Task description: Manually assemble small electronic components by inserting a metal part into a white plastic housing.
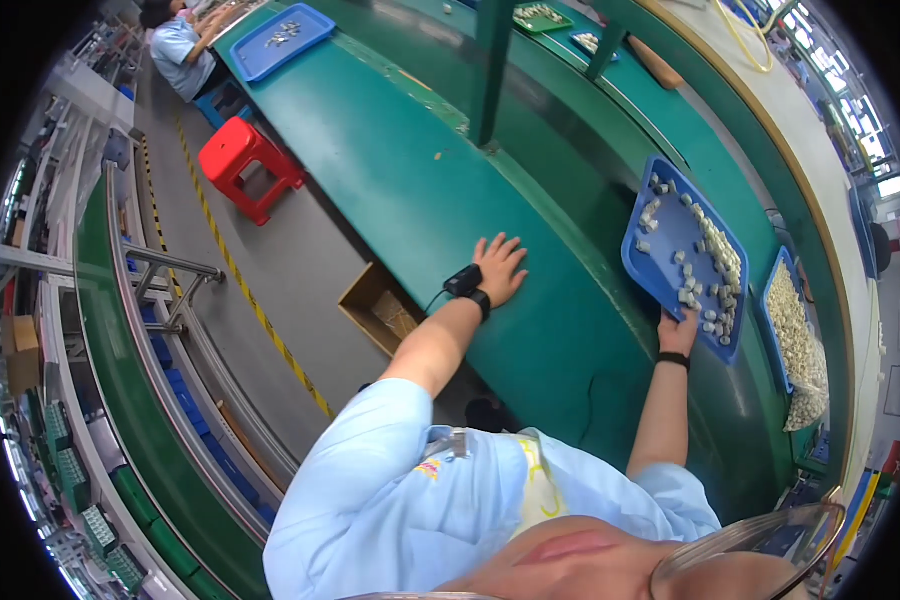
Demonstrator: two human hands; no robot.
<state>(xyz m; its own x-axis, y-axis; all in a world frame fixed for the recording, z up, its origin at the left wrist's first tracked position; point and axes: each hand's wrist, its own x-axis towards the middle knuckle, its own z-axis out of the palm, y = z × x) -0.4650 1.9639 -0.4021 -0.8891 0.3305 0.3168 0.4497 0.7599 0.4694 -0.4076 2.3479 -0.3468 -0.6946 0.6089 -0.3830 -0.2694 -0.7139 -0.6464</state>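
- The person's right hand [677, 338] is closed on the near edge of a blue plastic tray [660, 268]; the tray hides part of the fingers, so their exact placement cannot be told.
- This tray is over the dark green conveyor belt [595, 185], to the right of the green worktop [420, 190]; whether it touches the belt cannot be told.
- Small whitish pieces [722, 252] lie in it, crowded along its right side and scattered elsewhere.
- The left hand [501, 272] grips nothing: it lies palm down on the worktop, fingers spread, well apart from the tray.
- A black band [673, 358] circles the right wrist; a small black device [463, 281] sits at the left one.
- Just right of the held tray, a second blue tray [770, 308] is heaped with small cream-coloured pieces, a clear plastic bag [808, 398] of them at its near end.
- Left of the worktop are an open cardboard box [362, 297] and a red plastic stool [245, 165].
- At the worktop's far end, a shallow blue tray [258, 58] stands near a seated co-worker [177, 52].
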